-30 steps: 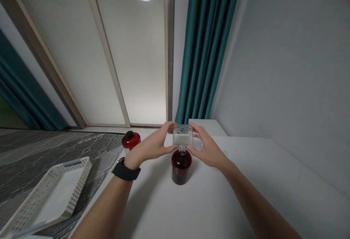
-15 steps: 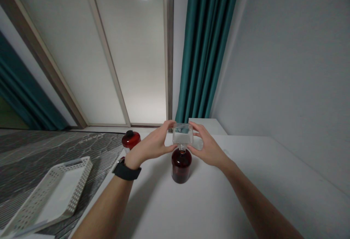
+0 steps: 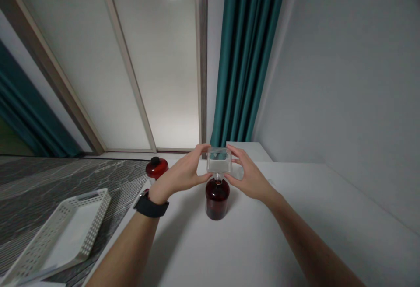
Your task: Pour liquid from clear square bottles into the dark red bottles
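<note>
Between my two hands is a clear square bottle [image 3: 219,160], held upside down with its neck pointing down. Its neck meets the mouth of a dark red-brown bottle [image 3: 217,199], which stands upright on the white table [image 3: 249,247]. My left hand [image 3: 185,171] grips the clear bottle from the left, thumb low and fingers high. My right hand [image 3: 247,173] grips it from the right in the same way. How far the neck sits inside the lower mouth I cannot tell. A round translucent thing [image 3: 237,172] shows behind my right fingers.
A red bottle with a black cap [image 3: 156,168] stands at the table's left edge, beyond my left wrist. Left of the table, lower down, is a white perforated basket [image 3: 95,223]. A white box-like surface [image 3: 251,150] adjoins the far edge, before a green curtain [image 3: 247,68].
Both hands keep hold of the inverted clear bottle in the same place. The view has shifted only very slightly.
</note>
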### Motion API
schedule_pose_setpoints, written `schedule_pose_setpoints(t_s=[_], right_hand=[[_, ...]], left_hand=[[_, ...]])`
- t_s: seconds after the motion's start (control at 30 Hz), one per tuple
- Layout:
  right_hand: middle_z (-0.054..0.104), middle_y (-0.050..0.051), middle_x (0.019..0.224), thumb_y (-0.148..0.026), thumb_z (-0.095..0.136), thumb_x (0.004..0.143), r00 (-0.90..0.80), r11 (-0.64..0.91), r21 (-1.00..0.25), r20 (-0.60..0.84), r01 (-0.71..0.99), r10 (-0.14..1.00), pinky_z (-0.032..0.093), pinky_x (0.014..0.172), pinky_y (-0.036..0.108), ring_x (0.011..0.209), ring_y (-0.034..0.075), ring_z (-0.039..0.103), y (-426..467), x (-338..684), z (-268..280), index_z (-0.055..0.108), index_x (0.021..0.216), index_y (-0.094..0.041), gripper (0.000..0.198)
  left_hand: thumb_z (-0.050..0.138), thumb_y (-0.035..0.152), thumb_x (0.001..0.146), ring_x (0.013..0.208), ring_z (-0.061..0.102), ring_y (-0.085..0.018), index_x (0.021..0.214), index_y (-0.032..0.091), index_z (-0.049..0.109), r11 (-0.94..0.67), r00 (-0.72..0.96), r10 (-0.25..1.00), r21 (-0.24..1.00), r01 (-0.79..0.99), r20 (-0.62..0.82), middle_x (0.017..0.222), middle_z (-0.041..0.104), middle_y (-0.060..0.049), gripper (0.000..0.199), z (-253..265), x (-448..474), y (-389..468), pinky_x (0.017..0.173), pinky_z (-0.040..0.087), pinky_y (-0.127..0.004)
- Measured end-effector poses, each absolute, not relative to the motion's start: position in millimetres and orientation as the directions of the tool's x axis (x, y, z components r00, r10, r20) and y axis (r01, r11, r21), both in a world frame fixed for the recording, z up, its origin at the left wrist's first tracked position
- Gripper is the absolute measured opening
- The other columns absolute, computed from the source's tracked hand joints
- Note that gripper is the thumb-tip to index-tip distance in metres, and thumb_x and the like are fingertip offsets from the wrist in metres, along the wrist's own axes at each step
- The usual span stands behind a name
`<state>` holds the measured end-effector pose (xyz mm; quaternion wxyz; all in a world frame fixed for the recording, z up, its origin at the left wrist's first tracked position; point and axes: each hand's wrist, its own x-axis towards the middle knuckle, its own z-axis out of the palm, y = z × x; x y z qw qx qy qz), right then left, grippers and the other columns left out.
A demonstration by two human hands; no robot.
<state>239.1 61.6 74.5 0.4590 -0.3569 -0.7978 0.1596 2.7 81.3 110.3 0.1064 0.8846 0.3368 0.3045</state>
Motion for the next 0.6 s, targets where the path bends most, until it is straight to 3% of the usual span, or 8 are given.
schedule_pose_setpoints(t_s=[0.6], right_hand=[[0.042, 0.007, 0.153, -0.017, 0.066, 0.087, -0.325, 0.695, -0.576, 0.619, 0.431, 0.715, 0.048, 0.112, 0.051, 0.141, 0.027, 0.043, 59.8, 238.7, 75.2, 0.030, 0.152, -0.037, 0.077]], left_hand=[[0.073, 0.026, 0.083, 0.123, 0.060, -0.031, 0.137, 0.024, 0.035, -0.761, 0.589, 0.648, 0.390, 0.518, 0.483, 0.135, 0.057, -0.013, 0.067, 115.1, 2.4, 79.5, 0.104, 0.051, -0.049]])
